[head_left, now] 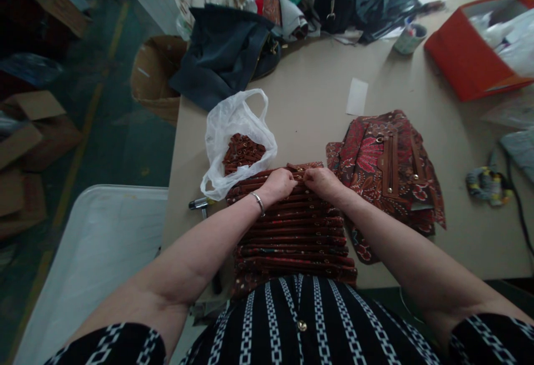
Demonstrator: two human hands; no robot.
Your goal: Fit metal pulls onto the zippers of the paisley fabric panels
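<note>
Overlapping brown patterned fabric pieces (287, 237) lie in a row against my body, their edges like folded or zipped strips. Over the far end of this row my left hand (280, 185), with a bracelet at its wrist, is closed in a pinch. Close beside it my right hand (323, 184) is pinched too, its fingertips facing the left ones. What the fingertips grip is too small and covered to make out. Just beyond the left hand, a white plastic bag (214, 148) stands open around many small brown leather-like tabs (242, 152).
Red-brown patterned bag parts with zips (367, 159) are piled right. A small hammer-like tool (201, 203) lies at the left edge. Farther off are a dark blue bag (225, 48), a white card (357, 97), a cup (409, 39), an orange box (471, 59) and coiled tape or wire (488, 186).
</note>
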